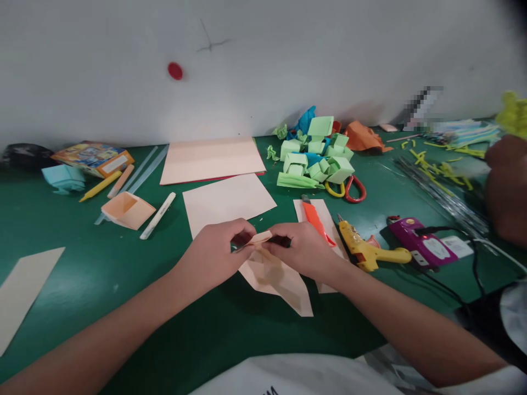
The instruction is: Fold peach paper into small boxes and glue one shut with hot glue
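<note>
Both my hands pinch one partly folded piece of peach paper point(274, 274) above the green table. My left hand point(216, 247) is closed on its upper left edge, and my right hand point(304, 247) is closed on its upper right edge. The paper's lower part hangs down in creased flaps, with one flap reaching to the lower right. A peach sheet point(226, 200) lies just beyond my left hand. Past my right hand is an orange box cutter point(315, 219), resting on a narrow strip of peach paper point(327, 211).
A yellow glue gun point(368, 247) and a purple power strip point(424, 241) with black cables lie right. Green folded paper pieces point(317, 153) and scissors point(354, 189) are behind. At left are a folded peach paper box point(128, 210), a white stick point(158, 215) and a yellow crayon point(101, 185).
</note>
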`<state>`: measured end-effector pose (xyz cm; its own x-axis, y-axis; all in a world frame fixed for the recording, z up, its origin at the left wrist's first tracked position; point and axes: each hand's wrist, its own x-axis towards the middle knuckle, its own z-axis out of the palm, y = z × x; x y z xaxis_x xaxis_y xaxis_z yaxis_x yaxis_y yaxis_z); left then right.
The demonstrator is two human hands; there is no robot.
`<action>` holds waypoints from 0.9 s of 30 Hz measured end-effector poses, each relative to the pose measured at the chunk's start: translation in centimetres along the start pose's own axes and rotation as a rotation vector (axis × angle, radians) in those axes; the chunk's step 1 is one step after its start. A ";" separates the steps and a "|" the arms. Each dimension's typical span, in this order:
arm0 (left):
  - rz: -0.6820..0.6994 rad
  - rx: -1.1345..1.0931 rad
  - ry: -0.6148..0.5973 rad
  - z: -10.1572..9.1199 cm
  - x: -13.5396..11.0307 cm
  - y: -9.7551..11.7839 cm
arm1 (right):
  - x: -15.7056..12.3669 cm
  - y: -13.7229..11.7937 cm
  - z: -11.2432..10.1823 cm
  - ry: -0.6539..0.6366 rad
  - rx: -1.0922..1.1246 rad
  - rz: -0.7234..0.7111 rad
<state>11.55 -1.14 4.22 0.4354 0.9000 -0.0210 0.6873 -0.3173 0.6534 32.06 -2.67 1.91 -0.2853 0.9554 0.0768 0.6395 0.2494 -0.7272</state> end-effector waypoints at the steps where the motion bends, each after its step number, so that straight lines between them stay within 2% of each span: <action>1: -0.006 0.001 -0.001 0.0 0.0 -0.1 | 0.0 0.1 0.0 -0.004 0.022 -0.001; 6: -0.035 -0.130 -0.043 -0.2 0.3 -0.4 | 0.1 0.4 0.0 -0.053 0.145 -0.012; 12: -0.105 -0.242 -0.066 -0.3 0.9 -0.8 | 0.2 0.8 -0.3 -0.114 0.013 0.060; 19: -0.111 -0.307 -0.101 -0.3 1.0 -1.2 | 0.5 1.0 -0.5 -0.109 0.001 0.055; 24: -0.111 -0.282 -0.112 -0.3 0.5 -0.5 | 0.4 1.0 -0.4 -0.096 0.001 0.075; 27: -0.078 -0.097 -0.092 -0.1 0.2 -0.1 | 0.3 1.0 -0.3 -0.101 0.014 0.065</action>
<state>11.49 -0.90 4.25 0.4376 0.8881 -0.1405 0.6634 -0.2134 0.7172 32.83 -2.04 1.41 -0.3144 0.9485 -0.0393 0.6491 0.1846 -0.7380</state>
